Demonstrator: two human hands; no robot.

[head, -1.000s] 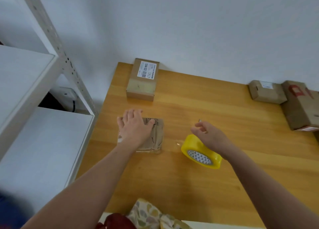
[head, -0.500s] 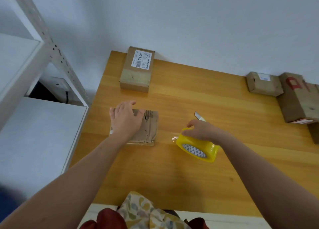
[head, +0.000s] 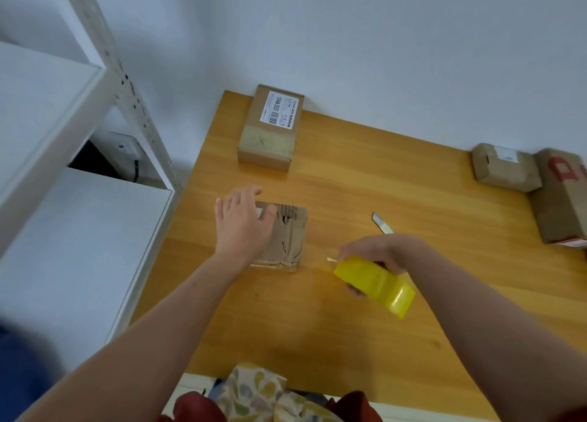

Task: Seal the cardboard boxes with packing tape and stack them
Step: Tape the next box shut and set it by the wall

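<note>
**A:** Where is the box you're sealing?

**B:** The worn cardboard box (head: 287,234) lies flat on the wooden table (head: 317,332), toward its left edge. Your left hand (head: 243,221) rests on the box's left half, fingers straight and slightly spread.

**A:** And the tape?

**B:** Your right hand (head: 378,251) grips the yellow tape roll (head: 376,285), fingers curled round it, just right of the box. A clear strip of tape (head: 330,259) leads from the roll toward the box's near right corner. I cannot tell whether it touches the box.

**A:** What else is around you?

**B:** A cutter blade (head: 382,223) lies just behind your right hand. A labelled box (head: 271,129) sits at the far edge by the wall. A small box (head: 505,167) and a red-printed box (head: 562,196) touch each other at far right. White shelving (head: 79,231) stands left of the table.
</note>
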